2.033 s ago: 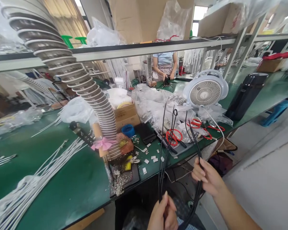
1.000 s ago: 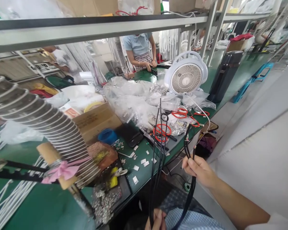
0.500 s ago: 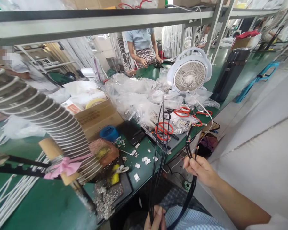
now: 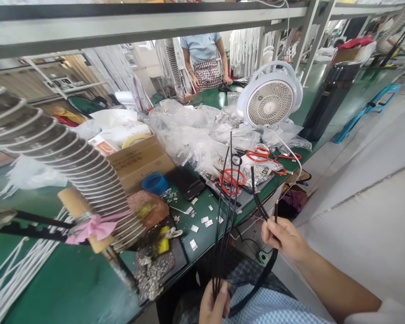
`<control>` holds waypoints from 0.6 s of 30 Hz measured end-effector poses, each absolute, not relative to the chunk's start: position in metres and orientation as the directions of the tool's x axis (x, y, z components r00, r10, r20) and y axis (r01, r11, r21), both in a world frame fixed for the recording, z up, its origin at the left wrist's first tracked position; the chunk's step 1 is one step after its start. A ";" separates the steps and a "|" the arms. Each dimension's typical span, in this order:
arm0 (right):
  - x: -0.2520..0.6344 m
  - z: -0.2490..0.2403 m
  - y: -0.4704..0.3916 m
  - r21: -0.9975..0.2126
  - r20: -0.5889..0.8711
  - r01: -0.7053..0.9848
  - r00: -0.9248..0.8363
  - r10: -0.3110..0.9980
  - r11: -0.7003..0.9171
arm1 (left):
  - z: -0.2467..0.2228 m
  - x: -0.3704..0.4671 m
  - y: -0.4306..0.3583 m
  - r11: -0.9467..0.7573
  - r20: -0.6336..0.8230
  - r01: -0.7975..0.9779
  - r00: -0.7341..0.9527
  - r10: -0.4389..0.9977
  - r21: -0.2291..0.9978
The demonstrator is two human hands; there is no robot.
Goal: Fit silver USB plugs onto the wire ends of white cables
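Note:
Several thin black cables (image 4: 223, 225) rise nearly upright from my left hand (image 4: 216, 300), whose fingers are closed round them at the bottom of the view. My right hand (image 4: 285, 237) pinches the cables' other ends (image 4: 260, 204) to the right, beyond the table edge. One of these ends shows a small pale tip; another leans up and left. Between my two hands the black bundle (image 4: 261, 279) hangs in a curve over a blue checked cloth (image 4: 273, 306) on my lap. Behind the upright cables lie red-handled scissors (image 4: 232, 181).
The green table (image 4: 97, 288) bears plastic bags (image 4: 195, 135), a fan (image 4: 270, 102), a cardboard box (image 4: 140, 162), a black phone (image 4: 189, 183) and small white pieces. A ribbed hose (image 4: 70, 153) crosses the left side. A person (image 4: 204, 58) stands across the table.
The cable ends at my right hand have shifted, one now leaning farther left. My left hand has moved slightly up and left. The view has shifted a little.

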State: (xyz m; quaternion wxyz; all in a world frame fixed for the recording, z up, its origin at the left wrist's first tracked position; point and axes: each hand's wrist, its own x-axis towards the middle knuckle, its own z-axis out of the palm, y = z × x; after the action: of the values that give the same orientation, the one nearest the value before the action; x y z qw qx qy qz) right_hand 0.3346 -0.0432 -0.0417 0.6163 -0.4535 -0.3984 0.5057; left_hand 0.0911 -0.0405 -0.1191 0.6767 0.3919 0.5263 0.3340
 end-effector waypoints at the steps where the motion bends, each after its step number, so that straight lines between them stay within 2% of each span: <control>1: 0.334 -0.041 -0.044 -0.959 0.020 -0.276 0.172 0.985 0.068 | -0.112 0.092 -0.038 0.452 -0.437 -0.024 0.215 0.873 0.892; 4: 0.331 -0.039 -0.045 -0.946 -0.011 -0.322 0.168 0.986 0.044 | -0.092 0.095 -0.029 0.414 -0.413 0.044 0.211 0.886 0.909; 9: 0.327 -0.035 -0.049 -0.923 -0.051 -0.385 0.145 0.988 0.009 | -0.070 0.104 -0.013 0.294 -0.328 0.151 0.306 0.894 0.944; 12: 0.327 -0.034 -0.053 -0.910 -0.065 -0.414 0.145 0.987 0.001 | -0.059 0.115 -0.004 0.231 -0.263 0.132 0.329 0.907 0.964; 18: 0.325 -0.039 -0.057 -0.880 -0.066 -0.475 0.159 0.985 0.018 | -0.039 0.125 -0.007 0.205 -0.233 0.112 0.381 0.895 0.972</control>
State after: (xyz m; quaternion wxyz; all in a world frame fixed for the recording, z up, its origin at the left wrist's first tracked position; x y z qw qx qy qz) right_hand 0.3254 -0.0573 -0.0394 0.6419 -0.4091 -0.3115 0.5688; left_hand 0.1255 -0.0071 -0.0392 0.6253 0.5471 0.4600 0.3130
